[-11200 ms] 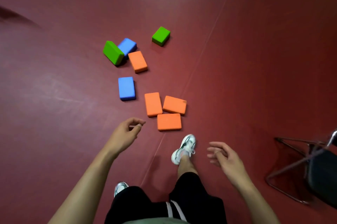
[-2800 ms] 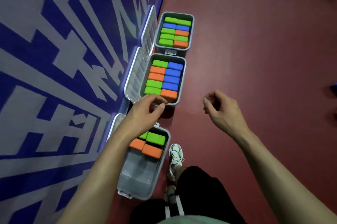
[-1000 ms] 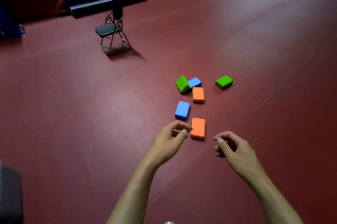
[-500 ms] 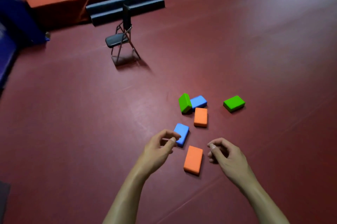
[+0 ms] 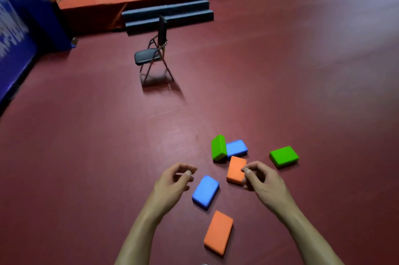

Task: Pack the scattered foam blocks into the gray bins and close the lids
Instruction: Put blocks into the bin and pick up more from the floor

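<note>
Hands empty, fingers loosely curled: left hand (image 5: 174, 180), right hand (image 5: 262, 180), both above the red floor (image 5: 86, 156). Six foam blocks lie scattered there: near orange block (image 5: 218, 232), blue block (image 5: 205, 191) between the hands, orange block (image 5: 235, 169) beside the right fingertips, tilted green block (image 5: 218, 147) leaning on far blue block (image 5: 237, 148), green block (image 5: 284, 156) apart. Folding chair (image 5: 154, 55) beyond.

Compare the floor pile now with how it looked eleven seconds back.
Nine blocks then, six now: three orange ones are gone. Left: two orange, two blue, two green, same layout. Left hand and right hand hold nothing.
</note>
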`<action>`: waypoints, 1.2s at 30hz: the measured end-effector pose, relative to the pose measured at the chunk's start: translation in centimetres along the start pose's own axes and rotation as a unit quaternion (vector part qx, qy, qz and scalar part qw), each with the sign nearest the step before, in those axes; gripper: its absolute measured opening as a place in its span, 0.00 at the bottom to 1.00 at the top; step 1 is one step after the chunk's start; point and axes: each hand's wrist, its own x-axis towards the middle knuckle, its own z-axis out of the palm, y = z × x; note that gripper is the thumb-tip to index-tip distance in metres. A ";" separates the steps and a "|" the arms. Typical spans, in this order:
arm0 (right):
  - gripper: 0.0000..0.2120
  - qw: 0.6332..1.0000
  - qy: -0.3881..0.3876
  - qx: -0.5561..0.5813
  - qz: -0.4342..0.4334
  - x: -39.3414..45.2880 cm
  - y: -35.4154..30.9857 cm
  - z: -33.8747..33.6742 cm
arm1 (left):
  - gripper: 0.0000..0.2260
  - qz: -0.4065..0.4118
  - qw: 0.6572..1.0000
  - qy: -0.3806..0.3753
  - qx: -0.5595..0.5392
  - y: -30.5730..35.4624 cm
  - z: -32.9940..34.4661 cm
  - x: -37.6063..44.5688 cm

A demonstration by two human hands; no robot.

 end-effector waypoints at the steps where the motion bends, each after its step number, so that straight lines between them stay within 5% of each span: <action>1: 0.07 1.000 0.000 -0.006 0.003 1.4 0.1 -0.3 | 0.10 -0.002 1.000 -0.002 -0.001 0.5 0.4 1.9; 7: 0.08 0.998 0.005 -0.057 0.031 9.6 3.1 -2.2 | 0.10 -0.004 0.999 -0.044 0.003 1.6 3.1 12.4; 14: 0.05 0.991 -0.072 -0.079 0.079 19.7 8.0 -1.6 | 0.10 -0.071 0.997 0.012 -0.006 -2.4 4.1 18.7; 23: 0.06 0.946 -0.232 -0.090 0.207 36.6 26.0 5.6 | 0.12 -0.310 0.942 0.125 -0.028 -21.3 12.4 28.5; 29: 0.06 0.916 -0.187 -0.130 0.331 49.2 49.9 11.0 | 0.09 -0.489 0.847 0.191 -0.078 -43.1 24.0 40.7; 32: 0.18 0.877 -0.145 -0.124 0.440 54.1 64.5 13.1 | 0.21 -0.551 0.808 0.200 -0.054 -56.5 29.2 46.3; 36: 0.64 0.824 -0.081 -0.119 0.548 58.8 84.4 13.8 | 0.57 -0.597 0.774 0.213 -0.008 -76.4 32.9 49.9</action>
